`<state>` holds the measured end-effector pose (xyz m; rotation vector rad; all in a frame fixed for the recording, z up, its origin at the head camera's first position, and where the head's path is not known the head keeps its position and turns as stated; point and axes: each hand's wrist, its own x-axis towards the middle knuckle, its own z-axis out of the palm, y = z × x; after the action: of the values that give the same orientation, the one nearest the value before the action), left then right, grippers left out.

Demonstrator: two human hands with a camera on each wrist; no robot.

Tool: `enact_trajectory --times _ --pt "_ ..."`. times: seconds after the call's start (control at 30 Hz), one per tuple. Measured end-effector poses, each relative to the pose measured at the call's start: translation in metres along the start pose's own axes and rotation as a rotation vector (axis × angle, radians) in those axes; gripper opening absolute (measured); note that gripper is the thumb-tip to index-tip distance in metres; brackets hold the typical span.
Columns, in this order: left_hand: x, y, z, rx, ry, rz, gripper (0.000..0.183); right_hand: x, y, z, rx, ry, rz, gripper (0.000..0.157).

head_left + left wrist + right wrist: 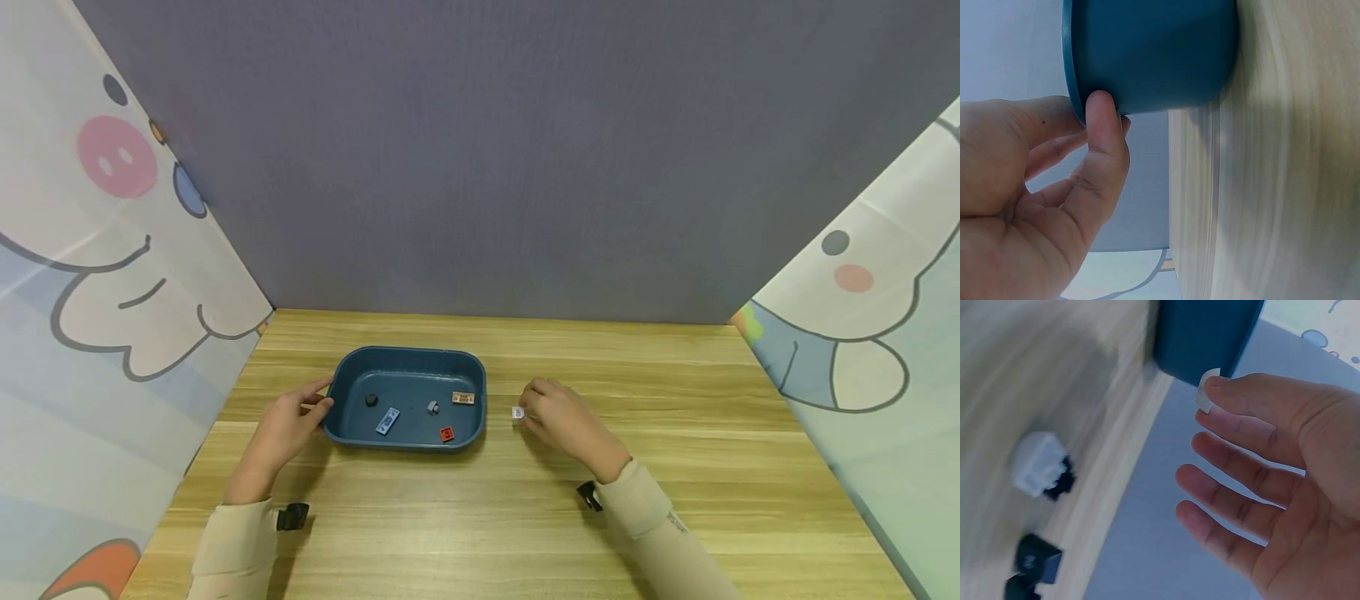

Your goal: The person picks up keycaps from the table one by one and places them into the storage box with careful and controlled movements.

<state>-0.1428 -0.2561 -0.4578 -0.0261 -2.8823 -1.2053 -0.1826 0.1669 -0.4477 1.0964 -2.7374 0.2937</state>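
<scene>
My left hand [285, 429] pinches the left rim of a dark blue tray [405, 445]. In the left wrist view its thumb [1104, 119] presses the tray's outer wall. Just right of the tray, my right hand [562, 421] pinches a small white piece [518, 413] with a dark mark on it. The right wrist view shows this white piece [1208, 390] between thumb and index finger, the other fingers spread. Inside the tray lie a black piece [372, 400], a blue printed piece [387, 421], a grey piece [433, 407], a tan printed piece [463, 398] and a red piece [447, 434].
In the right wrist view, a white block [1038, 464] with a black part beside it and a black piece [1038, 557] lie on the wooden table [450, 533]. A grey panel [480, 167] stands behind the table, with printed cloth [75, 333] at both sides.
</scene>
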Motion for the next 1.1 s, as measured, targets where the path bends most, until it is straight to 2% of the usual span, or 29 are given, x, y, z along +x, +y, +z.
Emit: enact_trajectory --times 0.57,0.9,1.1 --pt "0.000 0.004 -0.002 -0.015 -0.006 -0.008 0.045 0.034 -0.028 -0.017 0.022 -0.026 -0.037 0.014" --pt "-0.003 0.005 -0.002 -0.019 -0.009 -0.012 0.045 0.045 -0.041 -0.020 0.020 -0.020 -0.095 0.013" --pt "-0.004 0.005 -0.001 -0.023 -0.015 -0.018 0.046 0.045 -0.042 -0.018 0.017 -0.031 -0.091 0.023"
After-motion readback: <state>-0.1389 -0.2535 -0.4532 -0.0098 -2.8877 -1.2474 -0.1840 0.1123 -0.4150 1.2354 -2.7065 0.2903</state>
